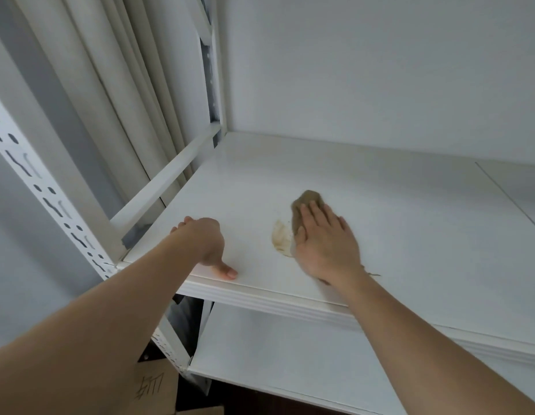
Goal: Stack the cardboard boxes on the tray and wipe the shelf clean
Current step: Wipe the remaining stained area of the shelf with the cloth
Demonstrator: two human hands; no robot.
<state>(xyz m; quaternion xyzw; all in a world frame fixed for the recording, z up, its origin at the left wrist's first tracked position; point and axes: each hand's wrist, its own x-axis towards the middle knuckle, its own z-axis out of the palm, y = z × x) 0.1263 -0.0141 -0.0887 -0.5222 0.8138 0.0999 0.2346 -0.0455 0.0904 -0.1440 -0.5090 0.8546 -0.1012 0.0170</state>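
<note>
The person stands at a white shelf (395, 223) and has both bare arms stretched out over it.

The right hand (326, 244) lies flat on a brown cloth (308, 202). Its fingers (314, 214) are straight and spread, and they press the cloth down on the shelf top. The front part of the cloth sticks out past the fingertips, and a small frayed bit shows by the wrist. Just to the left of this hand there is a pale yellow smear (280, 239) on the white board, touching the edge of the cloth.

The left hand (205, 238) rests near the front left corner of the shelf. Its fingers are curled under and hold nothing. The thumb (226, 271) points out along the front edge and touches the board.

The two hands are apart, with bare white board between them.

A white metal post (36, 187) with rows of holes stands at the left corner. Behind it hangs a cream curtain (110, 85). A white wall (380, 61) rises at the back of the shelf.

Below is a lower shelf (275, 354), also white. A cardboard box (158, 387) with dark writing on it sits low down, at the bottom left, under the shelves. No tray shows in this view.
</note>
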